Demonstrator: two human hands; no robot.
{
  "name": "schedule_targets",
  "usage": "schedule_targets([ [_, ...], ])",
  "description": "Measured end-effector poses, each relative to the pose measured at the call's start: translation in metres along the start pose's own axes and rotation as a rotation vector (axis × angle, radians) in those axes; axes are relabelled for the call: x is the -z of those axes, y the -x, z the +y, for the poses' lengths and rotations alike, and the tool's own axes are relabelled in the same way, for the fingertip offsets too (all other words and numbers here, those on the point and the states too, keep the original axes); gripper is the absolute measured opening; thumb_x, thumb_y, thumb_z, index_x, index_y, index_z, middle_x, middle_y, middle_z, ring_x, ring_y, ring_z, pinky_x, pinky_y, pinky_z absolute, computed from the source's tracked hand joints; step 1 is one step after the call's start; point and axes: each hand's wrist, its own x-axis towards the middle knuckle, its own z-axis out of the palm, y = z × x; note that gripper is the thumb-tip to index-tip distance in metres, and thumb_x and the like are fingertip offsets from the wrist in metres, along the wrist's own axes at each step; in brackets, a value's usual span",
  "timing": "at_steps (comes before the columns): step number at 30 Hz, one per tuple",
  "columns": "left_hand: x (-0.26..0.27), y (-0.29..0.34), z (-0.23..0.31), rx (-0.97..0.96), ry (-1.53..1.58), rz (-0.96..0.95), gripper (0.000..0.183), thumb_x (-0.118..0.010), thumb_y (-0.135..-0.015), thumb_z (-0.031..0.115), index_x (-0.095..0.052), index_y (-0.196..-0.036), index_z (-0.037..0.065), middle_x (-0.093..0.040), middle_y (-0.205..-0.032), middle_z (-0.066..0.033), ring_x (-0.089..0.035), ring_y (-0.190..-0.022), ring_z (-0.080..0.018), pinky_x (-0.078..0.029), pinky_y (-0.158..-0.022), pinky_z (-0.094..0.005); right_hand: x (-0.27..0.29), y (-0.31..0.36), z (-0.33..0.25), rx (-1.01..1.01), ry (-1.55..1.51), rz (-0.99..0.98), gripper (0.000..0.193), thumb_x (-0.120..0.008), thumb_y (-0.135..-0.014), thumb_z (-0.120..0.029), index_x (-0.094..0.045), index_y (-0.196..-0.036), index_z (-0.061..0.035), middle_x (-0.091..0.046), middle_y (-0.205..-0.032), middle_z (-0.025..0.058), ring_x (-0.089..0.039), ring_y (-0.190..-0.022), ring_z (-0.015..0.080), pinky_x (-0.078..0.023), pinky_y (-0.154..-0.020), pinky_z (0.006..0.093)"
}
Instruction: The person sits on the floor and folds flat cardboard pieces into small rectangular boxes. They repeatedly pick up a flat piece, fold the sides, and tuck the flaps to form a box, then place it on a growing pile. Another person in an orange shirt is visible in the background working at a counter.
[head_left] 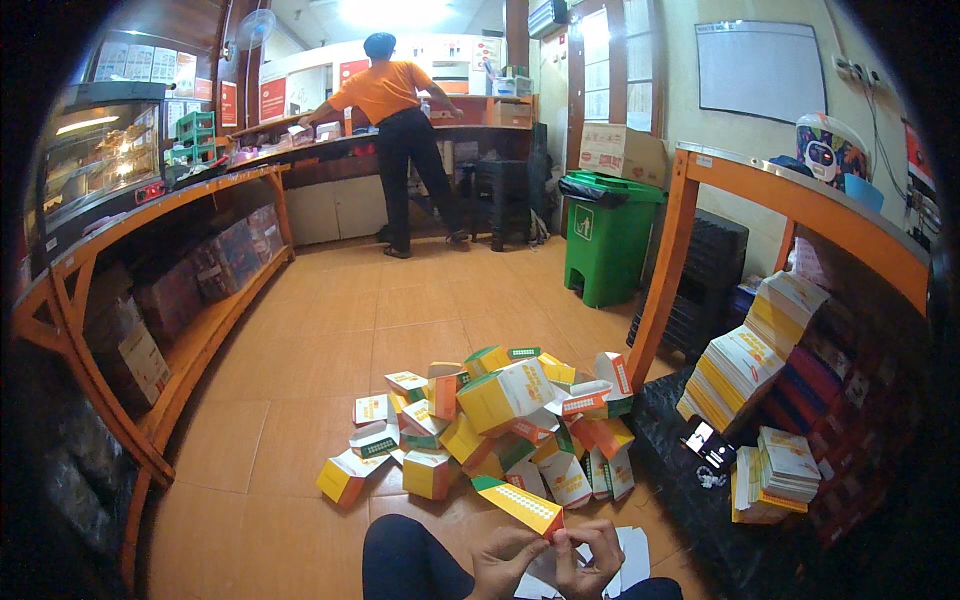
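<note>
A small yellow, white, green and red paper food box (522, 506) is held out in front of my knees, its near end between my fingers. My left hand (503, 562) pinches that end from the left. From the right, the thumb and bent fingers of my right hand (590, 560) grip the same end. White flat card pieces (632, 562) lie below and beside my right hand, partly hidden by it. Just beyond, a heap of folded paper boxes (503, 396) in the same colours covers part of the tiled floor (300, 370).
Stacks of flat cartons (738, 358) and a lit phone (705, 440) are at the right, by an orange-legged table (665, 265). A green wheeled bin (605, 240) stands behind it. On the left runs a long counter (200, 190). A person in orange (385, 95) stands at the far counter.
</note>
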Motion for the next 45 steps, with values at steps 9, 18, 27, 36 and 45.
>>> schedule_targets([
  [9,-0.001,-0.011,0.019,0.057,0.076,0.052,0.016,-0.077,-0.084,-0.002,-0.071,-0.099,-0.002,-0.075,-0.098,-0.0107,-0.071,-0.093,-0.0172,-0.057,-0.085,-0.0309,-0.006,0.011,0.017,0.018,-0.023,-0.216,0.028,-0.068,-0.086,0.000,-0.064,-0.114,-0.0019,-0.066,-0.095,0.0148,-0.066,-0.083,0.0323,-0.054,-0.074,0.0413],
  [18,-0.012,-0.004,0.034,-0.058,-0.377,-0.046,0.037,-0.078,-0.089,0.016,-0.069,-0.122,0.003,-0.068,-0.127,-0.0129,-0.061,-0.122,-0.0247,-0.045,-0.107,-0.0383,-0.019,0.044,0.059,-0.407,-0.108,-0.541,0.060,-0.063,-0.093,-0.010,-0.037,-0.147,-0.0071,-0.052,-0.138,0.0251,-0.059,-0.116,0.0486,-0.052,-0.091,0.0481],
  [27,0.012,-0.033,0.044,-0.647,-0.782,-0.509,0.078,-0.089,-0.072,0.024,-0.055,-0.141,0.009,-0.057,-0.145,-0.0123,-0.050,-0.139,-0.0322,-0.043,-0.112,-0.0466,-0.005,0.017,0.043,-0.482,-0.171,-0.158,0.023,-0.068,-0.094,-0.003,-0.060,-0.115,0.0015,-0.075,-0.092,0.0160,-0.075,-0.083,0.0208,-0.060,-0.071,0.0313],
  [36,0.045,-0.018,-0.005,-0.184,-0.483,-0.082,0.034,-0.078,-0.087,0.020,-0.069,-0.117,0.006,-0.072,-0.114,-0.0099,-0.068,-0.110,-0.0297,-0.054,-0.095,-0.0431,-0.004,0.003,0.022,-0.088,0.014,-0.115,0.024,-0.072,-0.081,0.005,-0.073,-0.101,-0.0060,-0.070,-0.096,0.0134,-0.071,-0.088,0.0253,-0.056,-0.075,0.0350],
  [45,0.048,-0.019,0.000,-0.008,-0.383,-0.022,0.045,-0.077,-0.087,0.014,-0.060,-0.128,0.004,-0.066,-0.125,-0.0131,-0.065,-0.114,-0.0272,-0.052,-0.099,-0.0409,-0.012,-0.004,0.018,0.031,-0.018,-0.397,0.041,-0.076,-0.071,0.007,-0.071,-0.110,-0.0054,-0.071,-0.091,0.0086,-0.068,-0.085,0.0273,-0.054,-0.076,0.0378],
])
